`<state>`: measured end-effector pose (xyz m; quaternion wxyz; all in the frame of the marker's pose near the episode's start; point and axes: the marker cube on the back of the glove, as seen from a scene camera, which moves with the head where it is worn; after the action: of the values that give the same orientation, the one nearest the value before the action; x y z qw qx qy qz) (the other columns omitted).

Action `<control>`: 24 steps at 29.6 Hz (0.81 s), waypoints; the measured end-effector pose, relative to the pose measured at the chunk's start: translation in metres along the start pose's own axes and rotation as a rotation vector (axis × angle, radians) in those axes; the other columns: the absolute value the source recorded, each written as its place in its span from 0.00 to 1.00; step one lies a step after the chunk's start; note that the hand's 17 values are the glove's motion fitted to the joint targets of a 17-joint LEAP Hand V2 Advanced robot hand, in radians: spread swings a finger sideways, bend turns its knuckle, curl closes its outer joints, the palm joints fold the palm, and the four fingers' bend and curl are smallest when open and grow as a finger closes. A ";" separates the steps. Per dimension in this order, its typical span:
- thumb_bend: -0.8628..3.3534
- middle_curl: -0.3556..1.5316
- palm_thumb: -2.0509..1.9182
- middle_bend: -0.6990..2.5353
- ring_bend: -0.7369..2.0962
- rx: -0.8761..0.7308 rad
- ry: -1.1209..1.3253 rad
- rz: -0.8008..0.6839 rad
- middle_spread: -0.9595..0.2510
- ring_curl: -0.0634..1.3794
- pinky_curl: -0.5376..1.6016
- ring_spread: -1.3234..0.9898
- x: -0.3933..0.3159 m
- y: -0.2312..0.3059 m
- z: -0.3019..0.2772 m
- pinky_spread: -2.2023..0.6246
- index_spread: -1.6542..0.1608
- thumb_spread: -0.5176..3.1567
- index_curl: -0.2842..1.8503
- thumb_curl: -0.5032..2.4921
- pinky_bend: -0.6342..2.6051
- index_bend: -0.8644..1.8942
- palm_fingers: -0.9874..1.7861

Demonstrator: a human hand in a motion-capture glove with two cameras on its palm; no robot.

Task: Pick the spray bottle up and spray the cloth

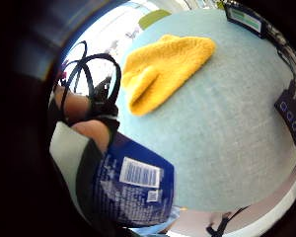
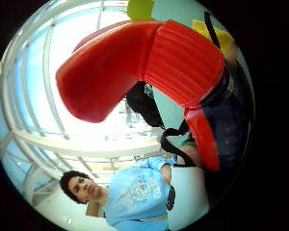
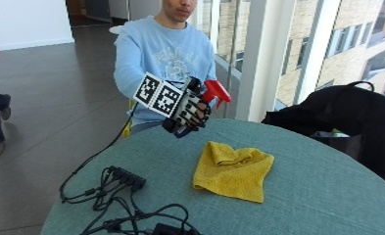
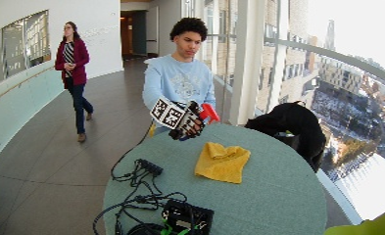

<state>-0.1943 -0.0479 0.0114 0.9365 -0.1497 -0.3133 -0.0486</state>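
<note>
The gloved right hand (image 3: 189,110) holds the spray bottle (image 3: 213,93) up in the air above the near edge of the round desk (image 3: 322,196). Nothing sits between the bottle and the yellow cloth (image 3: 234,169), so the way down to the cloth is open. There is bare desk all around the cloth. A bunch of black cables (image 3: 113,188) lies on the desk off to one side of the cloth, well apart from it. A black bag (image 3: 339,115) sits past the far edge of the desk.
</note>
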 end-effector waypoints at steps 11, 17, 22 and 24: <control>0.20 0.46 0.76 0.33 0.46 0.002 -0.146 -0.219 0.72 0.33 0.43 0.56 -0.061 -0.022 0.067 0.82 0.80 0.30 0.31 0.41 0.28 0.36 0.76; 0.20 0.46 0.76 0.32 0.45 -0.015 -0.235 -0.331 0.71 0.32 0.42 0.56 -0.097 -0.040 0.121 0.82 0.80 0.30 0.32 0.41 0.27 0.37 0.75; 0.20 0.45 0.76 0.31 0.43 -0.037 -0.252 -0.379 0.70 0.31 0.42 0.55 -0.117 -0.055 0.157 0.81 0.78 0.31 0.32 0.41 0.28 0.36 0.73; 0.20 0.45 0.76 0.31 0.42 -0.038 -0.253 -0.390 0.70 0.31 0.43 0.55 -0.122 -0.061 0.170 0.80 0.78 0.32 0.31 0.41 0.28 0.36 0.73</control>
<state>-0.3999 -0.0533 0.0820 0.8596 -0.1091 -0.4504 -0.2152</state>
